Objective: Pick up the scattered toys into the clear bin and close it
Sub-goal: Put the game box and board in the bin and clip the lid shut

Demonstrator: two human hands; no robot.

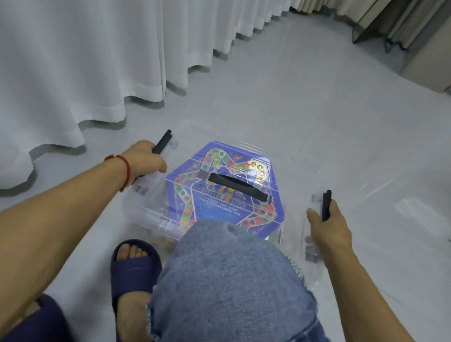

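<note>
Head view, looking down on a pale tiled floor (329,122). The clear bin (149,212) sits on the floor directly in front of the person's bent knee, its transparent lid (289,187) lying on top with a black carry handle (238,187) across the middle. Through the lid shows 1 toy, a blue hexagonal game board (212,207) printed with a coloured track of dots; other contents near the bin's near-left corner are too blurred to identify.

The left hand (143,159) is at the bin's left edge, fingers curled around the black left latch (161,142), which stands raised. The right hand (329,227) is at the right edge, thumb and fingers curled around the black right latch (326,205), also raised upright. Fingertips of both hands are hidden behind the latches.

A red string bracelet (126,168) circles the left wrist. Denim jeans (232,290) cover the knee, which hides the bin's near edge; a dark blue slipper (133,268) rests just beside the bin's near-left corner. White curtains (76,43) hang along the floor's left edge.
</note>
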